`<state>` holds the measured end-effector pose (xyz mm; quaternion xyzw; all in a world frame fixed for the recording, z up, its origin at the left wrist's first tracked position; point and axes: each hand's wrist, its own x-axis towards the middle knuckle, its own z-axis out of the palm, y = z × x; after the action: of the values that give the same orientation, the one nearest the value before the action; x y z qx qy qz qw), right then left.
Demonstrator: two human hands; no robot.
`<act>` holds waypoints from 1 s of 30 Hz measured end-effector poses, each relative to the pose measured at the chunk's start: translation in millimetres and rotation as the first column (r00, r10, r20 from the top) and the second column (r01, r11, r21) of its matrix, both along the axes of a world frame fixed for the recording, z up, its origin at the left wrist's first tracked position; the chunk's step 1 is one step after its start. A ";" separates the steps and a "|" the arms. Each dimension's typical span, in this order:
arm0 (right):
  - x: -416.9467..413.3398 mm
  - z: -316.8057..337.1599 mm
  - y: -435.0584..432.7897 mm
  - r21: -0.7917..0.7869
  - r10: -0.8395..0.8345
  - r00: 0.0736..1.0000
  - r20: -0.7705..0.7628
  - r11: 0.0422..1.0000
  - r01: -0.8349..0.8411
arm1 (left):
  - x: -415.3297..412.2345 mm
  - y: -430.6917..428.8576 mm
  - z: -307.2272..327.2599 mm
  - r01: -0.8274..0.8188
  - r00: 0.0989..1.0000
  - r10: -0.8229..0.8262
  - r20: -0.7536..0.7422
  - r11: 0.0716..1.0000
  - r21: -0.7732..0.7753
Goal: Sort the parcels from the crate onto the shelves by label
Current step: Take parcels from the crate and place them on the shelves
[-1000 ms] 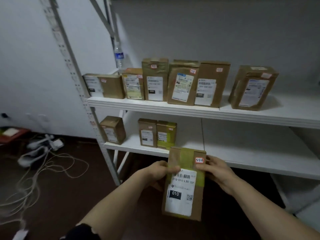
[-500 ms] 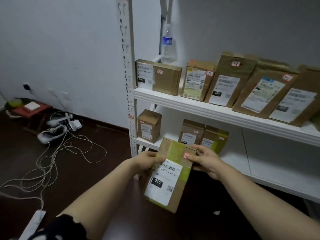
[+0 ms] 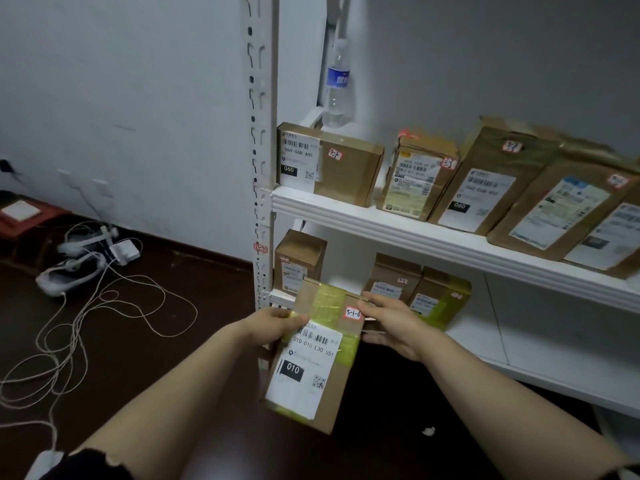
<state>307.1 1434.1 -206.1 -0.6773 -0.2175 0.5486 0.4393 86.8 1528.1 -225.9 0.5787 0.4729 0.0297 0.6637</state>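
Over the last second the view has swung left. The parcel [image 3: 311, 368] now hangs tilted just right of the shelf upright [image 3: 262, 150], in front of the lower shelf [image 3: 478, 341].
- Left hand [image 3: 273, 327] grips its top left corner, thumb on the label.
- Right hand [image 3: 394, 323] has fingers curled round the top right edge.
- Sticker [image 3: 353, 313] reads 5-1-6, label 010.

Placement on the lower shelf looks imminent; three small parcels stand there right of the upright. The upper shelf [image 3: 415, 233] holds a row, two of them labelled 060.

pale wall [image 3: 121, 98], dark floor [image 3: 214, 271] strewn with white cables [image 3: 156, 332].
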 end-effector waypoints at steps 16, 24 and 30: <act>-0.7 170.8 22.6 0.442 0.199 0.970 0.140 0.864 -0.241 | -1.4 16.9 219.1 -0.279 0.923 0.165 0.349 0.910 0.307; 23.7 275.4 -3.6 0.680 -0.085 0.983 0.160 0.732 -0.048 | 45.4 2.7 316.5 -0.187 0.892 -0.079 0.446 0.833 0.521; 50.3 323.4 -58.6 0.778 -0.301 0.950 0.084 0.616 0.127 | 99.3 -27.6 361.4 -0.090 0.844 -0.225 0.486 0.835 0.542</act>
<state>357.4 1375.5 117.3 -0.5022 -0.3898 0.2758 0.7210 186.1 1500.4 135.5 0.7289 0.2206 0.2976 0.5758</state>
